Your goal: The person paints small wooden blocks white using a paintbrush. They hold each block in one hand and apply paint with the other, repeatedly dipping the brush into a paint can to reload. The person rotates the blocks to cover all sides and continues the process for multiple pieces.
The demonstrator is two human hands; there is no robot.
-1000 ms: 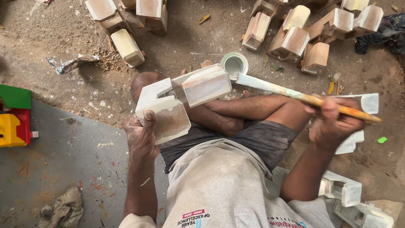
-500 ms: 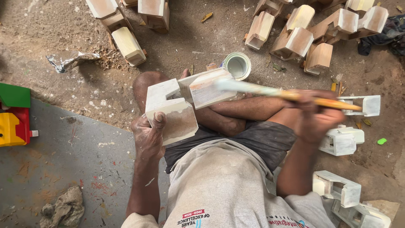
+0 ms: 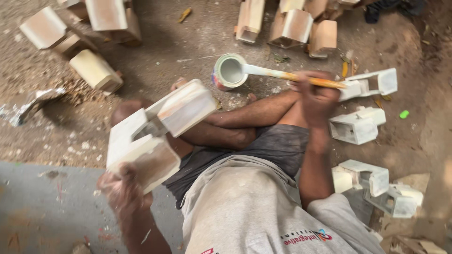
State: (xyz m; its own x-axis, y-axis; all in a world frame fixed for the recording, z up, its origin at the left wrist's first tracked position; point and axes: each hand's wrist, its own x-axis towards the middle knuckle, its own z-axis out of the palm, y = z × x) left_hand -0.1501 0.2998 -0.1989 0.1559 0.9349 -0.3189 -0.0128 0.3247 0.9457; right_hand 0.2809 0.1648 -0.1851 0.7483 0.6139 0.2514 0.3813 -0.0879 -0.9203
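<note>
I sit cross-legged on a dirt floor. My left hand (image 3: 123, 193) grips a blocky wooden piece (image 3: 155, 131), partly coated in white, and holds it up over my left knee. My right hand (image 3: 316, 96) holds a paintbrush (image 3: 292, 75) with an orange handle. Its white-coated tip reaches into a small open can of white paint (image 3: 229, 71) standing on the ground in front of my legs.
White-painted wooden pieces (image 3: 360, 124) lie to my right. Unpainted wooden pieces (image 3: 294, 23) are heaped at the top, more of them (image 3: 96, 70) at top left. Crumpled foil (image 3: 28, 106) lies at left. A grey concrete slab (image 3: 47, 207) is at lower left.
The brush tip left the wooden piece and swung forward into the paint can. My left hand lifted the piece nearer to the camera.
</note>
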